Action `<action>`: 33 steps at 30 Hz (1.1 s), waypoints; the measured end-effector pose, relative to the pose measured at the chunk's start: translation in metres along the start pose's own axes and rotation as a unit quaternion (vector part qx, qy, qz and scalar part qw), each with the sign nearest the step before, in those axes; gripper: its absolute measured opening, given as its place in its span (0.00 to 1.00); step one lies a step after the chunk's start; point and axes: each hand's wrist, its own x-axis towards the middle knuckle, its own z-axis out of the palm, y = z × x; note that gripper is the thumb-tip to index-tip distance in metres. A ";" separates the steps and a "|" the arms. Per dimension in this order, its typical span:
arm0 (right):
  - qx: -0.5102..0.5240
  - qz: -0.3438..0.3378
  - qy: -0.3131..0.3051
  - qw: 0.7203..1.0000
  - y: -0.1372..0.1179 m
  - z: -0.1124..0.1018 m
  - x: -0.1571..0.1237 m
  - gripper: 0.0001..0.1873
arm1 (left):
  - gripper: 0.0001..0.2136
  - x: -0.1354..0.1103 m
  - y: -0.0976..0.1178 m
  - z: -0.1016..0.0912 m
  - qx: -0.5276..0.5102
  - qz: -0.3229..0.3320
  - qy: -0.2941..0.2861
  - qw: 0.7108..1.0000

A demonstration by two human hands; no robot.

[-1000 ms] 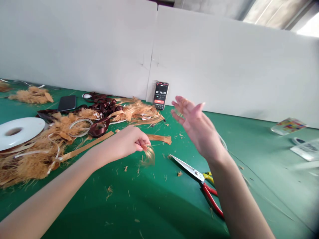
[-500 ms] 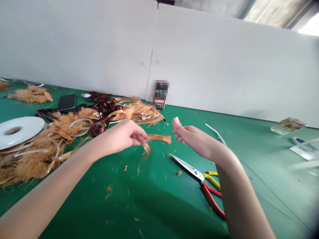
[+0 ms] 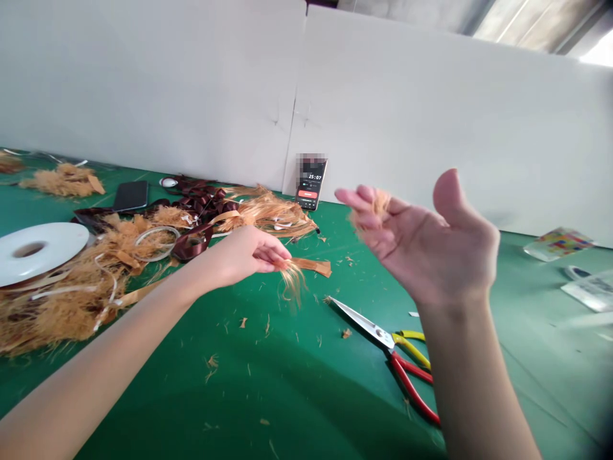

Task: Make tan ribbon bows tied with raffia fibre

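Note:
My left hand point(image 3: 261, 252) pinches a short piece of tan ribbon point(image 3: 313, 266) above the green table. One flat end points right, and a frayed fringe of loose threads hangs down from the fingertips. Raised on the right is my right hand point(image 3: 421, 243), palm toward me and thumb stretched away. A tuft of tan threads point(image 3: 381, 203) is caught among its partly bent fingers. Below and between the hands lie scissors point(image 3: 380, 333) with one red and one yellow handle, blades pointing up-left. My right forearm covers part of the handles.
A heap of frayed tan ribbon point(image 3: 62, 313) and a white spool point(image 3: 43, 252) lie left. Behind are brown ribbon point(image 3: 201, 199), a dark phone point(image 3: 131, 196) and tan strips point(image 3: 272, 214). An upright phone point(image 3: 312, 185) leans on the white partition point(image 3: 407, 115). Thread scraps litter the table.
My right hand has risen and turned its palm toward me, now with a thread tuft among its fingers. The ribbon in my left hand shows a looser, more spread fringe.

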 end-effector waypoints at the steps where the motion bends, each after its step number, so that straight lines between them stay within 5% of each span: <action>1: -0.011 0.037 -0.058 0.998 -0.001 -0.001 -0.002 0.41 | 0.12 0.000 0.000 0.000 0.001 0.004 0.015 1.000; 3: -0.078 0.129 -0.196 0.969 0.001 -0.003 -0.005 0.49 | 0.11 0.000 0.003 0.000 -0.012 0.017 0.034 0.999; 5: -0.200 0.208 -0.239 0.927 0.009 -0.001 -0.006 0.51 | 0.11 -0.002 0.006 -0.001 -0.037 0.024 0.039 0.998; 7: -0.307 0.230 -0.148 0.911 0.021 0.002 -0.005 0.42 | 0.12 -0.004 0.010 0.000 -0.056 0.014 0.025 0.998; 10: -0.299 0.186 -0.029 0.936 0.037 0.005 -0.001 0.31 | 0.16 -0.006 0.013 0.002 -0.069 -0.013 -0.015 0.997; 16: -0.110 0.034 0.065 0.991 0.039 0.011 0.013 0.31 | 0.26 -0.006 0.009 0.006 -0.028 -0.034 -0.041 0.998; 19: -0.004 -0.057 0.100 0.993 0.029 0.011 0.014 0.30 | 0.25 -0.003 0.003 0.005 0.005 -0.039 -0.064 0.997; 22: 0.068 -0.073 0.071 0.992 0.018 0.004 0.009 0.31 | 0.22 0.001 -0.003 0.004 0.036 -0.034 -0.071 0.996; 27: -0.017 0.074 -0.076 0.994 0.007 -0.005 0.002 0.42 | 0.14 0.001 0.002 0.004 0.071 -0.007 0.027 0.997; 30: -0.170 0.204 -0.190 0.945 0.012 0.000 0.004 0.46 | 0.11 -0.003 0.009 0.002 0.011 0.009 0.061 0.998; 33: -0.304 0.251 -0.094 0.914 0.027 0.005 0.007 0.45 | 0.12 -0.006 0.013 0.001 -0.053 0.018 0.042 0.998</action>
